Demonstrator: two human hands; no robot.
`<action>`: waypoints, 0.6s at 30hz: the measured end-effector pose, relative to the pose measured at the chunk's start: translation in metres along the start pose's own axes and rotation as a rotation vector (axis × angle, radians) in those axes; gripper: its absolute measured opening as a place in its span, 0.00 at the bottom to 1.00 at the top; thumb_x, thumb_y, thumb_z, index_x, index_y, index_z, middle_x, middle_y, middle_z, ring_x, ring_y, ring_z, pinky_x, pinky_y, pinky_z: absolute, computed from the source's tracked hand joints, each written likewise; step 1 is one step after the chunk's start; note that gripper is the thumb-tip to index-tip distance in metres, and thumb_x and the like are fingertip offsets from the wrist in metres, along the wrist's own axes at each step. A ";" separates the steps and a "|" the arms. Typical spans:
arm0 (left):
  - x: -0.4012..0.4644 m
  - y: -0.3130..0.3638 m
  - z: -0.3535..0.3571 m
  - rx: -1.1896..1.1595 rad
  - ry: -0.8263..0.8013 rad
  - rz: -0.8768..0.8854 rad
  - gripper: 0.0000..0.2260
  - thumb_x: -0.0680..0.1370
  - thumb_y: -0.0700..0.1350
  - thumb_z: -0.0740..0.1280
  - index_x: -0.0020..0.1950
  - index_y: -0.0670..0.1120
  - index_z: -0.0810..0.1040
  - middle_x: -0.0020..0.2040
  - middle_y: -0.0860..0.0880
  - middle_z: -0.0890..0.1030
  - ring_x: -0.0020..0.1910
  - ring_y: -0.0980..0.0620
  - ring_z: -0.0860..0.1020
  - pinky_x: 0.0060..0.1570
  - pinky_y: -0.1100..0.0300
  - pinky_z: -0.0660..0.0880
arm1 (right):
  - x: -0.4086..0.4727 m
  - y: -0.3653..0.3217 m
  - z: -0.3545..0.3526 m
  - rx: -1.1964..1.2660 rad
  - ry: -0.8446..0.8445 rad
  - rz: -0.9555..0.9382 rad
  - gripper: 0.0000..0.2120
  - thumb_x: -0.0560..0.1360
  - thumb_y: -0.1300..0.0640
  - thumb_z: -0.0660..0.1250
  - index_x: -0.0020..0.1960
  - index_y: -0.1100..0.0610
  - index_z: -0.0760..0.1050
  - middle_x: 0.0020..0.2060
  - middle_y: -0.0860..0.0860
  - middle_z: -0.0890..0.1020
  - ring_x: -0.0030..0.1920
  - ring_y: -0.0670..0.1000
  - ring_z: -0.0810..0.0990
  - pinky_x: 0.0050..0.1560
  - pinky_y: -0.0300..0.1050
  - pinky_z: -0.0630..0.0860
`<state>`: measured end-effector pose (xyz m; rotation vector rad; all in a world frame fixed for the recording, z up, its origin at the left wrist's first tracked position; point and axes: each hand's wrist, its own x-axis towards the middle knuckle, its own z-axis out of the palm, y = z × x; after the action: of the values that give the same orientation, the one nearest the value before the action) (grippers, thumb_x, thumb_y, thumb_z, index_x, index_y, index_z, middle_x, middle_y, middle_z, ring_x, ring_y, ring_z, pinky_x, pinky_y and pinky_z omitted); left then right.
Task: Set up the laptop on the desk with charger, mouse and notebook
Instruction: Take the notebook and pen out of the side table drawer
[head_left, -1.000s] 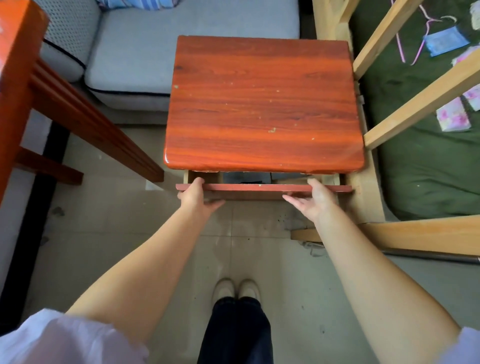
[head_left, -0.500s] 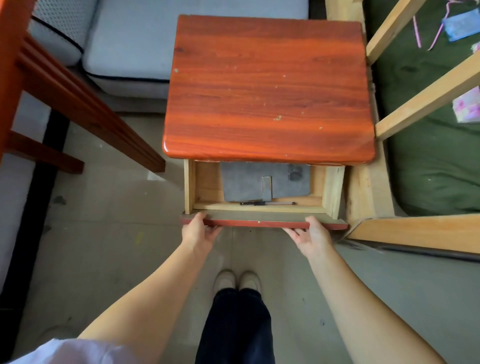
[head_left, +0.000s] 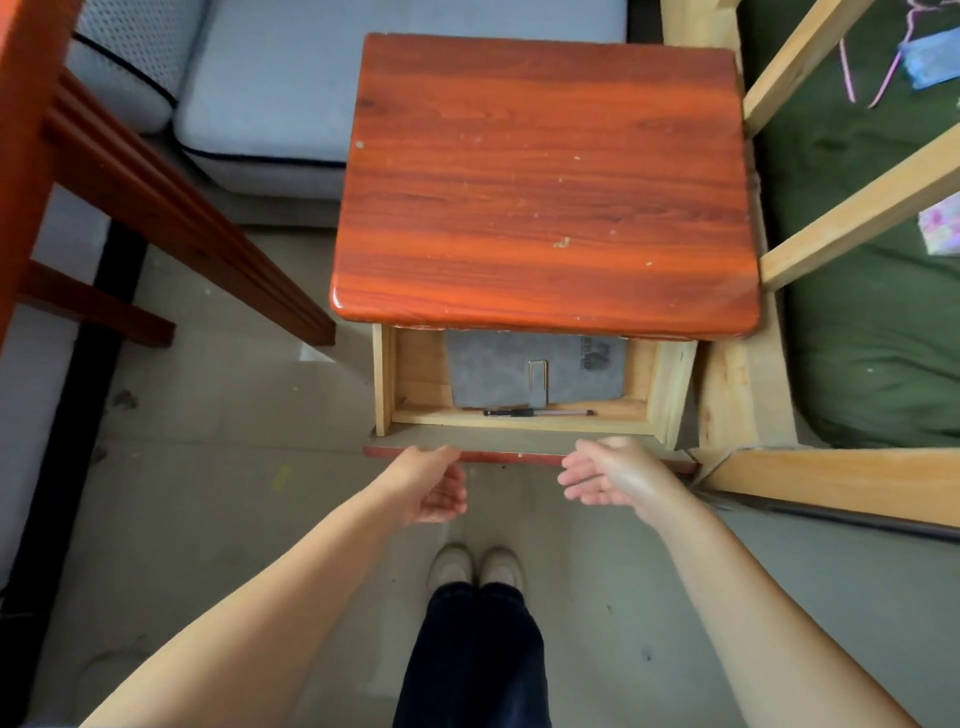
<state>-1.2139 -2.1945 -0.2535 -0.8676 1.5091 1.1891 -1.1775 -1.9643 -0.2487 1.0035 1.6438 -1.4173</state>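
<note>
under the red-brown desk top (head_left: 545, 187), a grey notebook (head_left: 535, 371) is lying in the pulled-out drawer (head_left: 519, 421) while the left hand (head_left: 434, 486) and right hand (head_left: 610, 475) are hovering loose-fingered, holding nothing.

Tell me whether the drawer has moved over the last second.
Yes. The drawer has slid further out from under the red desk top, toward the person, exposing a grey notebook and a pen.

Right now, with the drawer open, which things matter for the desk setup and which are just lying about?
For the job:
- grey notebook in the drawer
- desk top
- left hand and right hand, both off the drawer front

Lying about:
- pen in front of the notebook
- sofa cushion
- green mattress
- pink hangers
</note>
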 end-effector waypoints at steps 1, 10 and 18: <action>-0.002 0.008 0.001 0.067 0.010 0.074 0.13 0.78 0.44 0.58 0.35 0.42 0.73 0.19 0.49 0.77 0.19 0.53 0.77 0.23 0.67 0.74 | 0.002 -0.010 0.000 -0.066 0.060 -0.102 0.13 0.79 0.56 0.57 0.46 0.61 0.79 0.34 0.53 0.86 0.31 0.48 0.84 0.32 0.38 0.80; 0.072 0.067 0.009 0.132 0.378 0.378 0.16 0.77 0.43 0.61 0.65 0.41 0.69 0.58 0.40 0.78 0.56 0.41 0.77 0.57 0.51 0.74 | 0.071 -0.027 0.013 -0.960 0.175 -0.480 0.13 0.78 0.61 0.56 0.58 0.58 0.75 0.57 0.56 0.77 0.55 0.57 0.76 0.56 0.47 0.72; 0.094 0.063 0.018 -0.021 0.371 0.327 0.25 0.74 0.49 0.67 0.66 0.40 0.65 0.64 0.41 0.74 0.62 0.42 0.74 0.57 0.54 0.70 | 0.080 -0.022 0.016 -1.181 0.259 -0.442 0.10 0.77 0.58 0.57 0.56 0.52 0.73 0.56 0.53 0.73 0.61 0.55 0.68 0.56 0.49 0.68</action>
<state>-1.2922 -2.1571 -0.3285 -0.9144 2.0011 1.3298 -1.2307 -1.9740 -0.3134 0.1196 2.4735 -0.3095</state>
